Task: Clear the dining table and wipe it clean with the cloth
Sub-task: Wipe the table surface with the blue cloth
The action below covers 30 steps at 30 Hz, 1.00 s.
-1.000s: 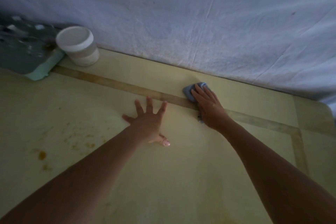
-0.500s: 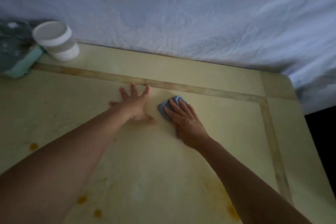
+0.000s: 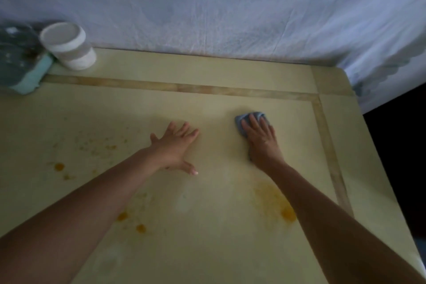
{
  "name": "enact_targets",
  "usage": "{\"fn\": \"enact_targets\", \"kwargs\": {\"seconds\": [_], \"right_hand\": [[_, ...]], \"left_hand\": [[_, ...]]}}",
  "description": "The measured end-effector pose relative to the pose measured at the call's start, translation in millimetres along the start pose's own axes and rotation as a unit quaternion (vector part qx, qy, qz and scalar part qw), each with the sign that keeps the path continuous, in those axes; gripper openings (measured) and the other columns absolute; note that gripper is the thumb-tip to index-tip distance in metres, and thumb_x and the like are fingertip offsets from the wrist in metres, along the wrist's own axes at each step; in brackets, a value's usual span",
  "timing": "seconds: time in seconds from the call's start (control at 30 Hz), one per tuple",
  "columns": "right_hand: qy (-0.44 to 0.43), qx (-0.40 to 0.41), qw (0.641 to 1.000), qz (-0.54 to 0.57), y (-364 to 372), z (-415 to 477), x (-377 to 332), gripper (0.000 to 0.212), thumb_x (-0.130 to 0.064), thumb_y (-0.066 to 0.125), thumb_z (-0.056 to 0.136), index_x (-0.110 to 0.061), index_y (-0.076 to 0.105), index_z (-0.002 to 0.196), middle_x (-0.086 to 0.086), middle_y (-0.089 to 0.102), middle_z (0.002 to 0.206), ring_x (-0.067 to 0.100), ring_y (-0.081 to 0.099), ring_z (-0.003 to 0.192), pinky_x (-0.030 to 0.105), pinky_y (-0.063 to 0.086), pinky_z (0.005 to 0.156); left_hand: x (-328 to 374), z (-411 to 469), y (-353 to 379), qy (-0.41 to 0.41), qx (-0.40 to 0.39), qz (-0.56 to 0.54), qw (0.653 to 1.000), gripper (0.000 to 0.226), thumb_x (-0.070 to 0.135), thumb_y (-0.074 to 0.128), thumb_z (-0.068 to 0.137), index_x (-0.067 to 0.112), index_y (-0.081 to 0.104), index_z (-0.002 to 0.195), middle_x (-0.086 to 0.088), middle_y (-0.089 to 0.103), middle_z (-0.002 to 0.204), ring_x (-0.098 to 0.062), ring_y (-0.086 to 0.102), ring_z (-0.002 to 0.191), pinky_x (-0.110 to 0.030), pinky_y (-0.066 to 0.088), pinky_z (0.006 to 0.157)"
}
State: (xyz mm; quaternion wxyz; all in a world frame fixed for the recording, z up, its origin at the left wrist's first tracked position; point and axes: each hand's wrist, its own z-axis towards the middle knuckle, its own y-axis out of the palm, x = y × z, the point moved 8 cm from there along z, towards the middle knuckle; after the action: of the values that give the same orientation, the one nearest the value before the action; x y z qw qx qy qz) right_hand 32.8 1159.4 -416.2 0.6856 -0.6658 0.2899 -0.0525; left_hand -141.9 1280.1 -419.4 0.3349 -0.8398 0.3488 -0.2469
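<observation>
The pale yellow dining table (image 3: 219, 67) fills the view, with a tan inlaid strip near its far and right edges. My right hand (image 3: 261, 138) presses flat on a small folded blue cloth (image 3: 242, 120), which peeks out past the fingertips. My left hand (image 3: 175, 145) lies flat on the tabletop with fingers spread, to the left of the cloth. Orange stains mark the surface: a large smear (image 3: 276, 203) near my right forearm, spots (image 3: 131, 221) under my left forearm, and speckles with a blot (image 3: 58, 166) at the left.
A white lidded tub (image 3: 69, 46) stands at the far left corner. Beside it lies a pale green object (image 3: 34, 76) under a dark, blurred thing. A white sheet (image 3: 230, 7) hangs behind the table's far edge. The right edge drops to dark floor.
My right hand has slid the cloth to the right, away from my left hand, which stays planted flat. The view has shifted, showing more stains at the near side.
</observation>
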Motion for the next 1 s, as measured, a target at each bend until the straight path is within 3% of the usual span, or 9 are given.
{"fn": "enact_targets", "kwargs": {"seconds": [0.1,0.2,0.37,0.47,0.53,0.63,0.77,0.9,1.0], "right_hand": [[-0.114,-0.043,0.992,0.022,24,-38,-58,0.075,-0.011,0.029,0.072,-0.024,0.025,0.146,0.002,0.012,0.156,0.022,-0.006,0.142,0.034,-0.007,0.112],[-0.179,-0.066,0.981,0.01,43,-73,-77,0.071,-0.008,0.041,0.084,-0.03,0.017,0.147,-0.008,0.003,0.155,0.017,-0.012,0.141,0.034,-0.008,0.115],[-0.213,-0.09,0.973,-0.01,56,-87,-78,0.083,-0.011,0.055,0.077,-0.032,0.015,0.147,-0.008,0.003,0.156,0.022,-0.001,0.145,0.04,0.002,0.115],[-0.149,-0.097,0.984,-0.024,43,-75,-66,0.08,-0.014,0.049,0.084,-0.031,0.005,0.148,-0.007,-0.009,0.156,0.018,-0.011,0.144,0.033,-0.007,0.115],[-0.068,-0.096,0.993,-0.022,30,-64,-43,0.083,-0.011,0.05,0.083,-0.029,0.0,0.147,-0.005,-0.013,0.156,0.018,-0.012,0.144,0.034,-0.005,0.115],[0.042,-0.078,0.996,-0.007,10,-58,8,0.083,-0.008,0.051,0.083,-0.025,0.003,0.148,-0.002,-0.009,0.157,0.021,-0.01,0.145,0.039,0.002,0.115],[0.173,-0.04,0.984,0.013,-15,-93,83,0.061,-0.011,0.038,0.095,-0.023,0.01,0.148,0.0,-0.003,0.158,0.021,-0.004,0.145,0.041,0.002,0.115],[0.226,-0.01,0.974,-0.002,-26,-136,115,0.051,-0.016,0.031,0.099,-0.023,0.016,0.148,0.002,0.003,0.158,0.022,-0.001,0.145,0.042,0.005,0.117],[0.219,-0.006,0.976,0.005,-15,-137,95,0.058,-0.009,0.037,0.095,-0.023,0.017,0.147,0.003,0.003,0.158,0.025,-0.001,0.145,0.044,0.005,0.117]], "left_hand": [[-4,7,5,-0.011,-0.02,0.01,1.0,0.119,0.059,0.071,0.067,0.034,-0.012,0.148,0.007,-0.024,0.155,-0.028,-0.019,0.144,-0.067,0.009,0.109],[-4,10,-1,0.017,-0.03,0.017,0.999,0.12,0.064,0.068,0.067,0.03,-0.014,0.148,0.0,-0.021,0.157,-0.029,-0.017,0.144,-0.06,0.01,0.114],[5,-14,-8,0.018,-0.022,-0.014,0.999,0.116,0.044,0.073,0.073,0.034,-0.016,0.147,0.009,-0.021,0.156,-0.024,-0.02,0.144,-0.06,-0.001,0.112],[15,-17,2,0.021,-0.019,0.01,1.0,0.123,0.044,0.077,0.069,0.034,-0.019,0.146,0.009,-0.022,0.155,-0.023,-0.02,0.144,-0.059,-0.001,0.114],[20,-19,9,0.024,-0.021,0.021,0.999,0.125,0.044,0.077,0.069,0.033,-0.02,0.146,0.009,-0.023,0.155,-0.023,-0.021,0.144,-0.059,-0.001,0.114],[32,-26,20,0.043,-0.025,0.033,0.998,0.124,0.044,0.077,0.069,0.032,-0.019,0.146,0.006,-0.024,0.155,-0.023,-0.022,0.143,-0.06,-0.002,0.113],[39,-30,37,0.042,-0.028,0.059,0.997,0.124,0.053,0.075,0.067,0.029,-0.016,0.148,0.001,-0.024,0.156,-0.023,-0.021,0.144,-0.061,0.001,0.112],[41,-31,39,0.028,-0.035,0.076,0.996,0.125,0.058,0.073,0.066,0.026,-0.016,0.148,-0.002,-0.027,0.155,-0.025,-0.021,0.144,-0.058,0.001,0.113],[44,-33,36,0.019,-0.038,0.079,0.996,0.121,0.058,0.07,0.069,0.026,-0.015,0.148,-0.002,-0.026,0.155,-0.025,-0.018,0.144,-0.056,0.0,0.114]]}}
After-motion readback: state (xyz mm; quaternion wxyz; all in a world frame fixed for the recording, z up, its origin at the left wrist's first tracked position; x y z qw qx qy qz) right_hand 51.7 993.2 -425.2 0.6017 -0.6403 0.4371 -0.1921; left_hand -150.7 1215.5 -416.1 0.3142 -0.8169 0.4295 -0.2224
